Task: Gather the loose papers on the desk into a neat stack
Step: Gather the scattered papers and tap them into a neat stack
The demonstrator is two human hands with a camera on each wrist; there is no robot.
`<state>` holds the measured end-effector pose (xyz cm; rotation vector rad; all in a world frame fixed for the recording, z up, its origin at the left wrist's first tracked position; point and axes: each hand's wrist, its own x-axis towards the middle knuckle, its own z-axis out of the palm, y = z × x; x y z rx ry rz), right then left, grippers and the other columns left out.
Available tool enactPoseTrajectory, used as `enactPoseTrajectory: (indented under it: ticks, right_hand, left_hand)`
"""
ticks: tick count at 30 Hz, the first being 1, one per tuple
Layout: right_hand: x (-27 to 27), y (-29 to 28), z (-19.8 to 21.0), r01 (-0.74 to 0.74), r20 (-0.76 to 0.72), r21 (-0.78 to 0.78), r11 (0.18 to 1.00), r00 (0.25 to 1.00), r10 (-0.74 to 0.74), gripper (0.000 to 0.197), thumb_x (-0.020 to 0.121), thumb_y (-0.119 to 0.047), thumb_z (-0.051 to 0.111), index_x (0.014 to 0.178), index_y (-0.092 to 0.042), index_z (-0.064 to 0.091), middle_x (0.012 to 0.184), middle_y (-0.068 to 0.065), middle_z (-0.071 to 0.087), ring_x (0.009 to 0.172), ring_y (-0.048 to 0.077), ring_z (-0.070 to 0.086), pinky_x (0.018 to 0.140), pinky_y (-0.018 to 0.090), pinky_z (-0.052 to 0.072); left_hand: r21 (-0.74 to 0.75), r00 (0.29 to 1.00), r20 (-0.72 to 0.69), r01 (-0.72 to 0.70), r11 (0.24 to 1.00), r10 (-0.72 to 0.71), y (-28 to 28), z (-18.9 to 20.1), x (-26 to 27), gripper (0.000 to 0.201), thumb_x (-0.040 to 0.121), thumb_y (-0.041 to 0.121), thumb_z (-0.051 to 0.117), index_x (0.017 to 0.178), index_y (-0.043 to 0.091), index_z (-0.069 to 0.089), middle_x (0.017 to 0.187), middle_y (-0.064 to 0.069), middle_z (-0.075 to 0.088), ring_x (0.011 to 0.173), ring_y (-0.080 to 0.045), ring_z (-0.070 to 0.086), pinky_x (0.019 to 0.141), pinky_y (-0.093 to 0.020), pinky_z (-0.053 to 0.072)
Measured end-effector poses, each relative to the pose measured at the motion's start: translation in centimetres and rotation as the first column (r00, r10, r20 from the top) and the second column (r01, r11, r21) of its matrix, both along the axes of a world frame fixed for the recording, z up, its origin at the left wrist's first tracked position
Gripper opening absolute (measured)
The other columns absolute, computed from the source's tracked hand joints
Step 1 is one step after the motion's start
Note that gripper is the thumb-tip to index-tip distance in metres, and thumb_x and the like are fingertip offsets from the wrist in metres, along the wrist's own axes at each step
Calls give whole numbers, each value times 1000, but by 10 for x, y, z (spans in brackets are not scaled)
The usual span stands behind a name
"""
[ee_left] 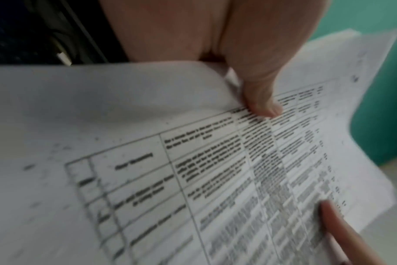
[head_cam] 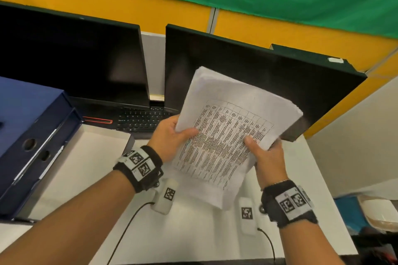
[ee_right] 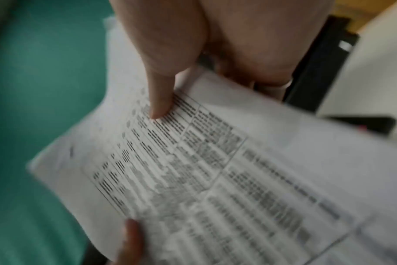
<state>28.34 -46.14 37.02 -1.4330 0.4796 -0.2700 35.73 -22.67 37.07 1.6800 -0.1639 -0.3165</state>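
Observation:
A bundle of white papers (head_cam: 228, 135) with a printed table on the top sheet is held up above the white desk (head_cam: 193, 232), tilted toward me. My left hand (head_cam: 172, 135) grips its left edge, thumb on the top sheet and fingers hidden behind. My right hand (head_cam: 265, 155) grips the right edge the same way. The sheets fan out unevenly at the far end. In the left wrist view my left hand (ee_left: 258, 100) presses its thumb on the papers (ee_left: 193, 179). In the right wrist view my right hand (ee_right: 161, 107) has its thumb on the papers (ee_right: 215, 170).
Two dark monitors (head_cam: 71, 56) (head_cam: 247, 75) stand at the back, with a black keyboard (head_cam: 140, 120) under them. A blue box file (head_cam: 28, 135) and an open white box (head_cam: 86, 153) lie at the left. Two small white tagged devices (head_cam: 167, 196) (head_cam: 247, 215) with cables lie on the desk.

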Motion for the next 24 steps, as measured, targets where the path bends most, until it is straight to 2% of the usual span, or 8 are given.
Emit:
enactPoseTrajectory:
  ticks: [2,4,7,9,12,17,20,24]
  right_hand:
    - [2,5,4,-29,22,13,1000,999,28,37,81,-14,77,116,-20,68,111,2,75,102,22,72,93,55,53]
    - [1,9,10,28,117,-65,998,993,-20,25,84,-6,73,103,-22,71,100,-6,77,94,15,74,87,43,59]
    - [-5,17,7,60,231,-179,982,973,-17,37,81,-1,75,100,-32,68,94,-18,76,92,4,72,77,24,60]
    - [-10,23,-12,38,143,-215,976,990,-7,40,78,-1,79,104,-28,67,93,-15,76,89,0,71,77,24,60]
    - [-12,24,-28,24,50,-218,976,999,-14,49,73,-4,83,113,-23,65,103,-10,73,90,-2,70,74,19,59]
    - [-11,21,-34,37,50,-173,984,998,-29,57,68,-8,87,119,-20,64,109,-2,73,98,10,71,80,31,61]
    - [-9,22,-29,32,100,-160,987,995,-16,64,65,-10,87,123,-17,62,112,1,72,102,14,70,80,32,61]
    - [-6,23,-17,118,236,-172,978,969,-76,62,66,-22,89,120,-31,58,111,-6,67,104,12,67,83,33,59]
  left_hand:
    - [-59,996,21,-86,995,87,-7,-6,-4,26,87,14,69,103,35,66,98,14,73,92,-3,70,84,-32,59]
    - [-81,973,102,-198,977,206,-12,-12,-10,27,87,16,70,106,35,63,98,18,70,92,3,67,80,-20,57]
    - [-72,961,169,-212,975,221,-9,-29,-21,30,91,24,65,115,38,55,109,19,66,100,9,62,83,-12,52]
    - [-16,989,93,-112,994,113,-3,-47,-23,40,91,31,63,127,37,45,121,16,62,111,4,58,98,-28,52]
    - [-32,994,65,-89,995,91,5,-49,-20,59,77,62,66,126,45,38,124,16,58,115,-3,58,97,-38,53]
    - [-258,978,176,-64,964,112,0,-17,-12,99,73,82,46,151,24,27,139,27,49,126,9,48,91,-7,43]
    - [-285,986,149,-36,958,81,-2,-12,-6,104,73,85,42,155,24,21,148,14,43,127,10,47,89,-5,43]
    - [-296,977,195,-24,955,85,-6,1,-6,116,65,88,46,155,19,18,136,26,45,120,15,49,84,-4,45]
